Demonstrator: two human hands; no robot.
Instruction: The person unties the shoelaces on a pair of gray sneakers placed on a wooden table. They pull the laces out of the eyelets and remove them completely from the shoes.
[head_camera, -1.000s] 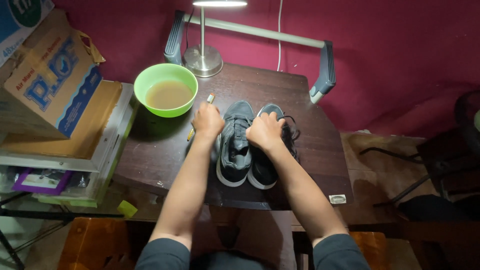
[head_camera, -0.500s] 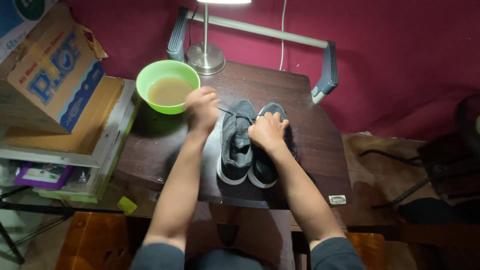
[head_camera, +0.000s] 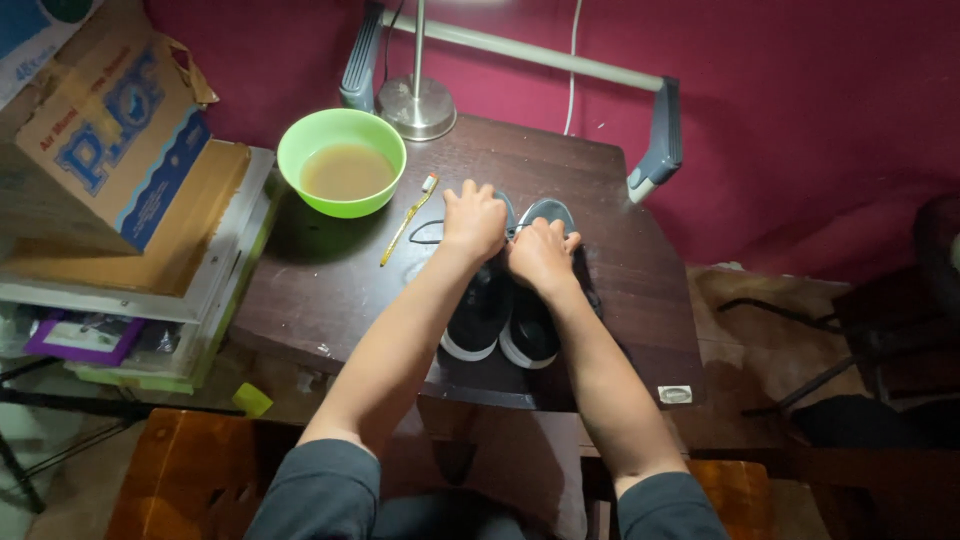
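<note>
Dark shoes (head_camera: 505, 320) side by side on wooden table (head_camera: 330, 290); left hand (head_camera: 474, 222), right hand (head_camera: 541, 255) curled, pinching black lace (head_camera: 425, 232); green bowl (head_camera: 342, 162) near.

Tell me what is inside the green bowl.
The green bowl holds murky, brownish liquid, partly filling it. Nothing floats on the surface; the cloudy liquid hides whatever may lie at the bottom.

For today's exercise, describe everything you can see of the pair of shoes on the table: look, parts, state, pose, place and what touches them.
The pair of shoes is dark, black or grey, with white sole edges showing at the near ends. They lie side by side, touching, on the dark wooden table, heels toward the person. The fabric looks soft, perhaps knit. A thin dark lace trails left off the far end. The left hand and right hand rest on their far halves, hiding them.
</note>
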